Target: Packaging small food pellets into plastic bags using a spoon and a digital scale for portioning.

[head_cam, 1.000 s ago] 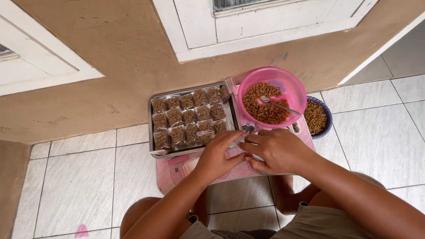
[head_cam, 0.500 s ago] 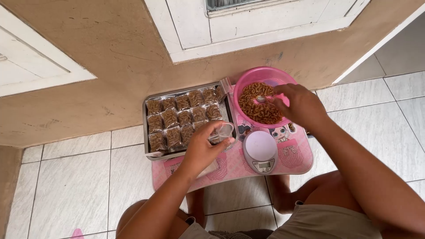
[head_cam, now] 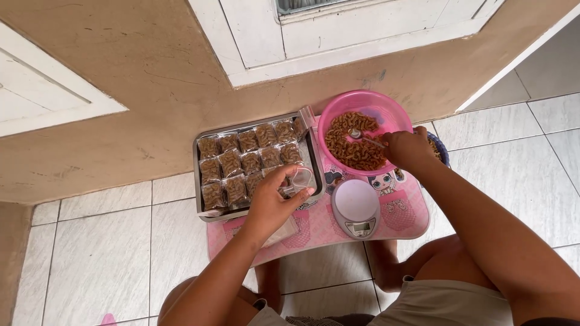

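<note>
The small clear bag (head_cam: 300, 179) sits pinched between the thumb and fingers of my left hand (head_cam: 275, 202), mouth held open, just near of the metal tray (head_cam: 200, 202) and left of the scale. My right hand (head_cam: 408, 148) is closed round the handle of the spoon (head_cam: 364, 138), whose bowl lies in the brown snack pieces (head_cam: 350, 148) inside the pink bowl (head_cam: 377, 104).

To do this scoop well, I judge the spoon should come up level and only part full, and the bag's mouth should stay wide and tilted toward the bowl, so nothing drops on the pink table (head_cam: 314, 232).

Outward from the fingers: the tray, on the left, is packed with rows of filled packets (head_cam: 241, 162), with a little bare metal at its right end near the bag. The white kitchen scale (head_cam: 356, 206) stands in the middle of the table, its platform bare. A darker bowl (head_cam: 440, 151) shows only partly behind my right wrist. The table's near edge is close to my knees; the wall (head_cam: 151, 90) closes off the far side. Open room lies over the scale, between bag and bowl, and on the tiled floor (head_cam: 103, 253) to the left.
</note>
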